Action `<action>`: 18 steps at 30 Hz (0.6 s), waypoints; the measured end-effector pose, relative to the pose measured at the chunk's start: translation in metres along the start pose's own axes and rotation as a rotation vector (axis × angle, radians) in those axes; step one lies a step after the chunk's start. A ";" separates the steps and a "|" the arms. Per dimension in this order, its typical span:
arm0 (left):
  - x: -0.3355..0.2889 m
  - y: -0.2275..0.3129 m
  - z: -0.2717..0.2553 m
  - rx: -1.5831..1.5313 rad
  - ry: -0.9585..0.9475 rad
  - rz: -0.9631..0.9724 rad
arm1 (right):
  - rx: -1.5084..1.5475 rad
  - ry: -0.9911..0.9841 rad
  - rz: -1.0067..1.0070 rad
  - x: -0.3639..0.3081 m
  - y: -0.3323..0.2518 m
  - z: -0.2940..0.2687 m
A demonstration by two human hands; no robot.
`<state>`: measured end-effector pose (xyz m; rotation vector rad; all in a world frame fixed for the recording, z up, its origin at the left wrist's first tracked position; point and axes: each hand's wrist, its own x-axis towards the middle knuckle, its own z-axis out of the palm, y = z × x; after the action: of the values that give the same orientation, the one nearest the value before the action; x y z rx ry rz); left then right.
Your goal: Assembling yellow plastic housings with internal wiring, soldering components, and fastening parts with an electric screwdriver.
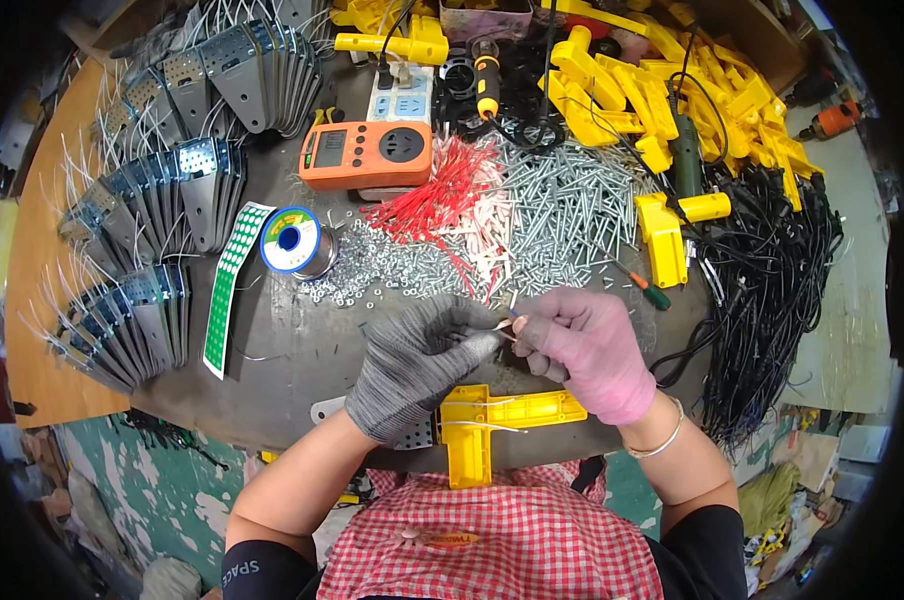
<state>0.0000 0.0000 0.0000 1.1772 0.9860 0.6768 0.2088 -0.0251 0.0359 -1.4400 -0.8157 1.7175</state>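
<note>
My left hand, in a grey glove, is closed with thumb and forefinger pinched on a thin white wire. Opposite it, my right hand, in a pink glove with bare fingertips, is also closed; its fingertips meet the wire's end, and whatever small piece they pinch is too small to make out. Just below both hands lies a yellow T-shaped plastic housing, hollow side up, with white wires across it. A perforated metal plate sits beside it, partly hidden under my left wrist.
Screws, nuts and red wire pieces are heaped beyond my hands. Left stand a solder spool, a green-dotted sticker strip, an orange power meter and metal plates. Right are black cables, a screwdriver and yellow housings.
</note>
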 end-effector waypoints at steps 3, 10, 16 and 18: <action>-0.002 -0.001 0.009 0.047 0.063 0.142 | -0.121 0.006 -0.113 -0.001 0.003 0.003; -0.004 -0.003 0.002 0.378 0.058 0.286 | -0.255 -0.026 -0.114 -0.006 0.000 -0.004; -0.003 -0.005 -0.005 0.446 0.064 0.504 | -0.360 -0.063 -0.149 -0.007 0.001 -0.002; -0.004 -0.001 -0.006 0.551 0.045 0.529 | -0.392 -0.060 -0.167 -0.005 0.005 -0.004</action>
<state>-0.0071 -0.0008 -0.0007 1.9548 0.9305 0.8750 0.2126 -0.0319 0.0333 -1.5246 -1.3245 1.5363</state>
